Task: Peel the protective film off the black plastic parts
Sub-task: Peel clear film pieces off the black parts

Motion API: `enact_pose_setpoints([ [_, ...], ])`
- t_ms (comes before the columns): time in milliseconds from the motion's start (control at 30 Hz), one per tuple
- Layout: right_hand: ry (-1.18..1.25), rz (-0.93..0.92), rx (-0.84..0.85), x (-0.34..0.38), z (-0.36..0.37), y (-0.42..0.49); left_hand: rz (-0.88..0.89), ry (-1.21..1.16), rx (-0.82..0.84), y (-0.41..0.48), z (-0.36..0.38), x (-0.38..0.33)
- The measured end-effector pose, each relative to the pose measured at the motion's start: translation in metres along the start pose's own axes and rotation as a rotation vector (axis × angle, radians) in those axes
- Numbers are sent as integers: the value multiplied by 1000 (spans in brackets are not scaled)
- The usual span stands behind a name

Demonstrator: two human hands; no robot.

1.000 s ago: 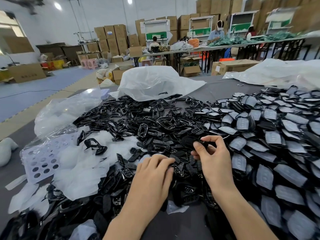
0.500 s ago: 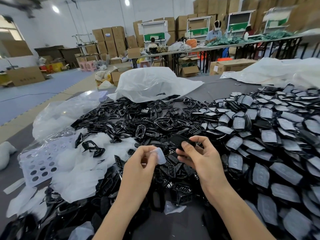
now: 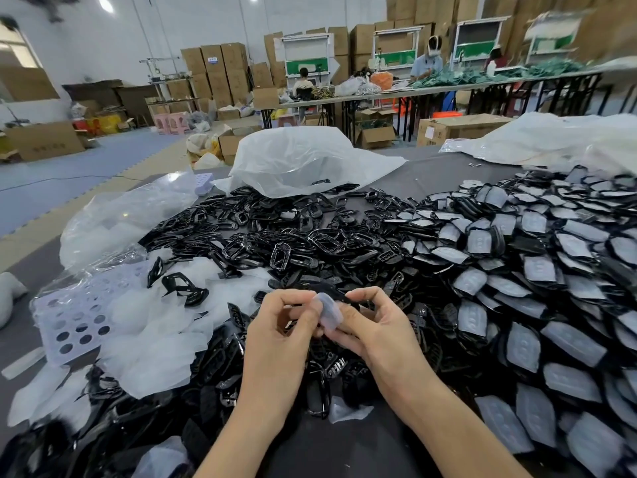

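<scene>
One black part (image 3: 339, 296): we are gripping it in our right hand (image 3: 377, 327), pinching its film (image 3: 330, 313) with our left hand (image 3: 280, 334); a jerky pull may tear it.

You've got bright, even light here from ceiling lamps (image 3: 105, 4) plus a blown-out window (image 3: 13, 46) on the left. Shadows are soft, and the shiny black parts (image 3: 324, 236) catch little glints. Fisheye bends the edges, and the boxes (image 3: 603, 25) top right are smeared with blur.

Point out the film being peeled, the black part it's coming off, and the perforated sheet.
film (image 3: 330, 312): head view, flap's middle.
black part (image 3: 339, 294): head view, top edge.
perforated sheet (image 3: 82, 312): head view, near its middle.
</scene>
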State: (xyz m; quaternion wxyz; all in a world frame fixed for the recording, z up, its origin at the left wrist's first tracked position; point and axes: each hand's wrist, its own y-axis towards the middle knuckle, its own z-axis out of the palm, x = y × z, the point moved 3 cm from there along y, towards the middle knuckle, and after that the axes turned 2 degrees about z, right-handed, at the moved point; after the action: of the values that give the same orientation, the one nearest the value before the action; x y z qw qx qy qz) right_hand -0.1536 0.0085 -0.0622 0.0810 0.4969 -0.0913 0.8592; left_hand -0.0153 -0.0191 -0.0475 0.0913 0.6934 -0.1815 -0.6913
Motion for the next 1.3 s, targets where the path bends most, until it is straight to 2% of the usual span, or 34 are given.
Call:
enact_pose_setpoints([
  [233, -6, -26, 84, 4, 7, -6, -38, -74, -76, 1, -3, 4],
  [433, 1, -45, 132, 4, 11, -7, -132, -158, -73, 3, -4, 11],
  [633, -101, -151, 3, 4, 5, -2, -188, -246, 7, 2, 2, 10],
  [767, -201, -203, -45, 3, -2, 1, -174, -79, 136, 4, 1, 8],
  [833, -237, -209, -48, 3, -2, 1, -126, -17, 143, 3, 1, 6],
  [1100, -45, -25, 30, -2, -1, 6, -45, 7, 107, -3, 4, 6],
  [1300, -76, 35, 94, -2, -5, 8, -23, 29, 153, -5, 6, 4],
])
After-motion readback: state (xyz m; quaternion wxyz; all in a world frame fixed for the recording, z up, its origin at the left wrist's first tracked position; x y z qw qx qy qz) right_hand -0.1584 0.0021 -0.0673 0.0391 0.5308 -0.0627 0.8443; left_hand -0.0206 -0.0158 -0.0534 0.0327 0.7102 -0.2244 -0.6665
